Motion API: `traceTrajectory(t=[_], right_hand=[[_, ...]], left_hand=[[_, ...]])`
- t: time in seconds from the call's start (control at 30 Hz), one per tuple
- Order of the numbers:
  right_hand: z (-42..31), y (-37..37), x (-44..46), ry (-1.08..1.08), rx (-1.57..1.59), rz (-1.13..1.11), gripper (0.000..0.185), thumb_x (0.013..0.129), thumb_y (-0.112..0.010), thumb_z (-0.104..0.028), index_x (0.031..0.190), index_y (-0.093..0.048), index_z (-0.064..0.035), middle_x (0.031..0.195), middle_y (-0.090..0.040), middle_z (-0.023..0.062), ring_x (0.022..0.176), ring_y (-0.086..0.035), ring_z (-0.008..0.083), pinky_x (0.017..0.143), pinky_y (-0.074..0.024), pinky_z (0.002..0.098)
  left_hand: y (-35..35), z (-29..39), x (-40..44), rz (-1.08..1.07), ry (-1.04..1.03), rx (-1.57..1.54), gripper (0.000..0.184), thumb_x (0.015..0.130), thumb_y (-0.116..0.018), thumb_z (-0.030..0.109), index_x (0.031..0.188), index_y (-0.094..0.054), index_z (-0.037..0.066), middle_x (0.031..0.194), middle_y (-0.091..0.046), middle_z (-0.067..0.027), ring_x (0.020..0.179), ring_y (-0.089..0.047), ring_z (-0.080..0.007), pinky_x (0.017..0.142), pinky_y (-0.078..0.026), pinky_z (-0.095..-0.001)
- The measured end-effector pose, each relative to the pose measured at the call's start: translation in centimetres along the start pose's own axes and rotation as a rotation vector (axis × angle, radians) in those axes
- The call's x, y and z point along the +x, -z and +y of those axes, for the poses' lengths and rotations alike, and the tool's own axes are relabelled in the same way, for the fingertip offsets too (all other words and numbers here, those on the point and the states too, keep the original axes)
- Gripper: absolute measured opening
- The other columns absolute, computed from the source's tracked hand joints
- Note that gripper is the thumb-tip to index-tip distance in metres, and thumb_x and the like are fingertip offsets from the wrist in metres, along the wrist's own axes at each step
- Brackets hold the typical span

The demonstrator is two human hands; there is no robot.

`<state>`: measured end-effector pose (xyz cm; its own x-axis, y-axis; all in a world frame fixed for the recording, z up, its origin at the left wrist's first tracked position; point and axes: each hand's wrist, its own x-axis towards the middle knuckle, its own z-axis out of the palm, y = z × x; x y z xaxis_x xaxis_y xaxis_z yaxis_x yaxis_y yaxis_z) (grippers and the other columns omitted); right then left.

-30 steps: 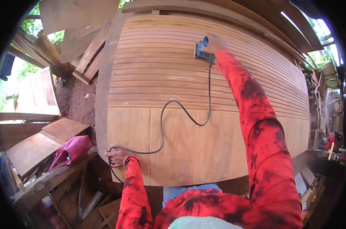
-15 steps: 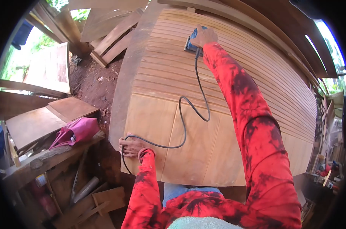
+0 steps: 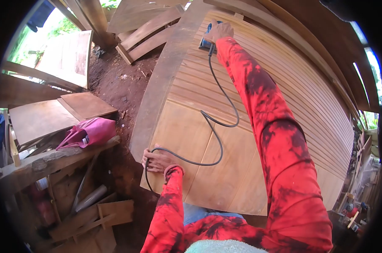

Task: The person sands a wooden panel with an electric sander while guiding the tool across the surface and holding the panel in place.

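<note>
My right hand [image 3: 221, 31] grips a blue electric sander [image 3: 205, 42] near the far left corner of a wooden panel [image 3: 191, 145]. The sander's pad lies on the grooved slats of the panel. From the tool a black cord [image 3: 237, 114] curves back over the smooth boards towards me. My left hand [image 3: 159, 162] is at the near left edge of the panel, its fingers curled with the cord running through them. Past that hand, the cord drops over the edge.
A pink bag [image 3: 96, 131] lies on a rough timber beam [image 3: 39, 163] to the left, beside flat boards [image 3: 47, 122]. Planks [image 3: 151, 31] lean over the dirt floor [image 3: 119, 84]. Scrap wood sits at lower left; tools [image 3: 353, 213] are at right.
The view has shifted, so the panel sits further right and lower. My right hand and the sander have moved left across the slats, towards the panel's left edge. My left hand stays at its edge.
</note>
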<state>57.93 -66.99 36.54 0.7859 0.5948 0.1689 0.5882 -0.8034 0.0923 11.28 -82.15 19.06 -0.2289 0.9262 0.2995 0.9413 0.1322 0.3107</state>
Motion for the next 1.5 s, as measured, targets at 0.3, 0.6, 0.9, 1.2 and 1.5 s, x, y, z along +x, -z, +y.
traceTrajectory(t=[0.3,0.6,0.9,1.2,1.5], right_hand=[[-5.8,-2.1,3.5,0.044,0.025,0.099,0.093,0.070,-0.070,-0.081,0.143,-0.054,-0.0248,0.124,-0.068,0.0198,0.115,-0.065,0.0399,0.090,-0.0550,0.0498],[0.0,-1.9,1.4,0.039,0.062,0.024,0.078,0.081,-0.070,-0.056,0.151,-0.045,-0.0295,0.126,-0.068,0.0212,0.116,-0.066,0.0438,0.091,-0.0564,0.0531],[11.8,-1.8,-4.8,-0.100,0.085,-0.009,0.083,0.081,-0.069,-0.050,0.155,-0.038,-0.0304,0.125,-0.062,0.0281,0.113,-0.067,0.0439,0.091,-0.0568,0.0541],[28.2,-4.4,-8.2,-0.075,0.047,0.012,0.079,0.081,-0.068,-0.050,0.151,-0.044,-0.0230,0.122,-0.068,0.0288,0.111,-0.068,0.0461,0.092,-0.0548,0.0567],[38.0,-0.3,-14.7,-0.311,0.032,-0.093,0.090,0.076,-0.071,-0.057,0.156,-0.040,-0.0305,0.135,-0.058,0.0319,0.121,-0.062,0.0475,0.098,-0.0529,0.0550]], left_hand=[[0.3,0.7,0.0,-0.001,0.035,0.050,0.046,0.103,-0.048,0.052,0.123,-0.054,0.011,0.117,-0.064,-0.0149,0.123,-0.056,-0.0366,0.105,-0.038,-0.0547],[1.2,0.6,0.6,0.016,-0.003,-0.015,0.042,0.095,-0.062,0.040,0.120,-0.054,0.007,0.116,-0.063,-0.0194,0.125,-0.052,-0.0387,0.112,-0.033,-0.0551],[1.3,0.3,0.5,0.077,-0.051,-0.058,0.041,0.094,-0.062,0.041,0.117,-0.054,0.007,0.111,-0.064,-0.0184,0.119,-0.056,-0.0368,0.113,-0.032,-0.0533],[-1.7,-0.6,-0.3,0.137,0.009,0.107,0.044,0.097,-0.056,0.050,0.120,-0.054,0.013,0.112,-0.067,-0.0181,0.118,-0.061,-0.0382,0.107,-0.038,-0.0554],[-1.7,-0.7,-0.5,0.140,-0.006,0.130,0.047,0.096,-0.058,0.057,0.118,-0.058,0.016,0.103,-0.074,-0.0108,0.100,-0.070,-0.0324,0.090,-0.045,-0.0525]])
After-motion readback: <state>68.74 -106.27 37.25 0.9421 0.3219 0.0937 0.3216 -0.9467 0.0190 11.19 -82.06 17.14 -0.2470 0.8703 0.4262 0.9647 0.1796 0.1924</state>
